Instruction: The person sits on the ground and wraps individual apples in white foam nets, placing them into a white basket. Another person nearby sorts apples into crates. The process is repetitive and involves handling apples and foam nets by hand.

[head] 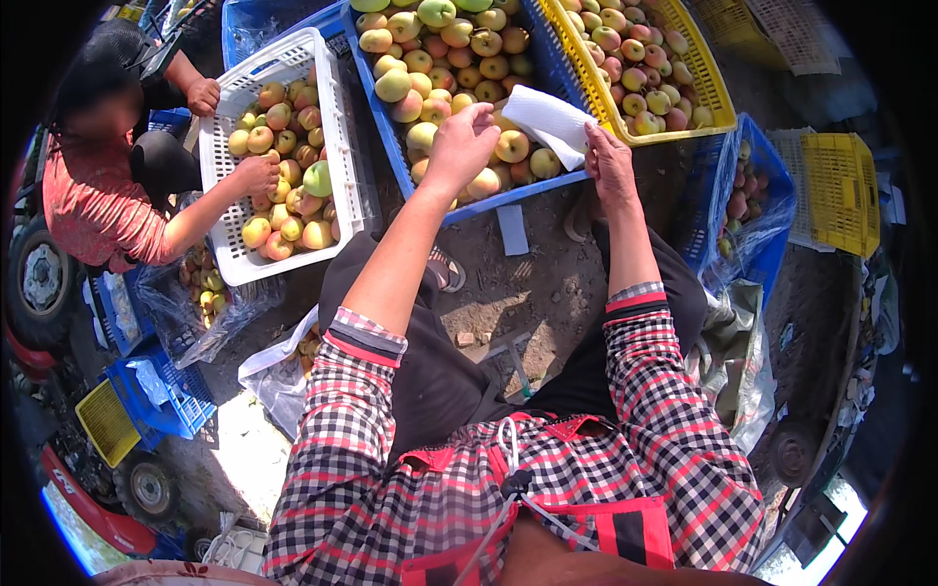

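My left hand [463, 146] is over the apples in a blue plastic crate [469, 212], its fingers bent and apart with nothing seen in them. My right hand [610, 161] pinches a white ribbed sheet [546, 121] by its right end, between thumb and fingers. The sheet bends over the crate's front right corner and hides some of the apples below it. Yellow-green and reddish apples [484, 183] fill the crate. A few greener apples [437, 11] lie at its far end.
At left a co-worker's hand [256, 174] touches apples in a white crate [275, 275]. A yellow crate of apples [722, 130] adjoins mine on the right. A plastic-lined blue crate [777, 194] stands farther right. A white piece [513, 230] lies on the ground between my legs.
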A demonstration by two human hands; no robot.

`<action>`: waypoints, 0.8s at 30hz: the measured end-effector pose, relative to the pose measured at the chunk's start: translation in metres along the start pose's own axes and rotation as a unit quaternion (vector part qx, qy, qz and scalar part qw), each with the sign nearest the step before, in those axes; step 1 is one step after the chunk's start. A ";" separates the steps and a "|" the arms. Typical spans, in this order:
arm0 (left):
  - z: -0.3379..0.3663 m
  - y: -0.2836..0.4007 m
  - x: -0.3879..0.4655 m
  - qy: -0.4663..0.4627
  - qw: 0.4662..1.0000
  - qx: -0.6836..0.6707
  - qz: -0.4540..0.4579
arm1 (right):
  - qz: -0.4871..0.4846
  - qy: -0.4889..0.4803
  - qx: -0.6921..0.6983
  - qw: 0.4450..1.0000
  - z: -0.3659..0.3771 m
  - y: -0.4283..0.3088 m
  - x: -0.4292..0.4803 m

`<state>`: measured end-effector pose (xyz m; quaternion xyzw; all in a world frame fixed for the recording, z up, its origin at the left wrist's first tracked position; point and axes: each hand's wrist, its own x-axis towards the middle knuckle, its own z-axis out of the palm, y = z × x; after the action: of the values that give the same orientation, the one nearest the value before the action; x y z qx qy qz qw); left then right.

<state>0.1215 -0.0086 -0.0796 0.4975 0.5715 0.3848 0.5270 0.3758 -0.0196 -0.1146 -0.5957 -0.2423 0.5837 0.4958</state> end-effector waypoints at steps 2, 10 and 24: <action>0.002 0.006 0.000 0.012 0.999 -0.011 0.051 | -0.008 -0.029 -0.006 1.000 0.010 -0.011 -0.008; -0.015 0.042 -0.004 0.036 0.992 0.058 0.103 | -0.073 -0.053 -0.089 0.992 0.045 -0.036 -0.024; -0.050 0.050 0.010 -0.054 0.906 -0.411 -0.081 | 0.068 -0.236 0.181 0.952 0.065 -0.018 0.019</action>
<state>0.0812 0.0158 -0.0266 0.2083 0.3719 0.5142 0.7443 0.3237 0.0243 -0.0960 -0.3562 -0.2020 0.7740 0.4829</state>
